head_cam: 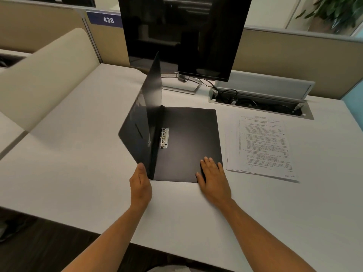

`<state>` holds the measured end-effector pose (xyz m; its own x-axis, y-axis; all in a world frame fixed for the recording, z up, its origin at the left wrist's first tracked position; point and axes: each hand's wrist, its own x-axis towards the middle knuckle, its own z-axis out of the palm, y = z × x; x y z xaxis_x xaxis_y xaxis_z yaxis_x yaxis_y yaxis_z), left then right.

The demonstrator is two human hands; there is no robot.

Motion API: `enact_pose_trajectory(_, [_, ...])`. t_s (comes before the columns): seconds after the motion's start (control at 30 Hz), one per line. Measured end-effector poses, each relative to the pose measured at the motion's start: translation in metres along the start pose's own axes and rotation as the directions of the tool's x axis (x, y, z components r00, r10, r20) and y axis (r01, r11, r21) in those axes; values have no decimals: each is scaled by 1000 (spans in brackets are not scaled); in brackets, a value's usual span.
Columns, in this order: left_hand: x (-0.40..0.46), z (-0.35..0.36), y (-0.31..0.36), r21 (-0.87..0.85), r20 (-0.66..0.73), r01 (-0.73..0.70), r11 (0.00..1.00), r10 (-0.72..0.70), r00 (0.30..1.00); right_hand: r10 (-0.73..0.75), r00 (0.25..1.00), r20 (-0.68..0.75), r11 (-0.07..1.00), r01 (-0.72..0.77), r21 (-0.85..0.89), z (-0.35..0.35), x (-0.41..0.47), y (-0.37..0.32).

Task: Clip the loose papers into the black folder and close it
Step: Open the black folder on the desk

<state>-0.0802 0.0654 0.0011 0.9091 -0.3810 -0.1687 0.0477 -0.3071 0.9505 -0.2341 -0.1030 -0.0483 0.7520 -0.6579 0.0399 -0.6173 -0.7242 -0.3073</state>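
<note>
Meanwhile, black folder [188,144] lies open, spine pointing away.

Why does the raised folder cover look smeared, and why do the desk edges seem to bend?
Head view: the raised cover of the black folder is motion-blurred while the left hand holds its edge; the metal clip stays fairly sharp. The wide-angle lens bows the desk edges. The monitor shows dim reflections; the plant is soft.

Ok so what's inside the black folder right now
Inside the black folder, only a metal clip beside the spine shows; no sheets are in it. The loose papers lie on the desk to its right. The right hand covers the near corner, and the raised cover's inner face is mostly unseen.
</note>
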Motion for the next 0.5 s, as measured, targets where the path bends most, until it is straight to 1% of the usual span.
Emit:
enact_pose_trajectory(0.13, [-1, -3, 7, -28, -108, 21, 999, -24, 994, 7, 1000, -5, 1000, -7, 3, 0, -1, 0])
enact_pose_trajectory(0.23, [4, -11, 3, 1, -192, 40, 999, -39, 981, 14, 1000, -11, 1000, -14, 14, -1, -2, -1])
enact_pose_trajectory(0.3, [9, -18, -4, 18, -211, 65, 998, -60, 976, 14, 1000, -9, 1000, -14, 12, -1, -2, -1])
enact_pose_trajectory(0.5, [9, -29, -12, 99, -222, 61, 993, -38, 974, 22, 1000, -5, 1000, -21, 19, -1, -2, -2])
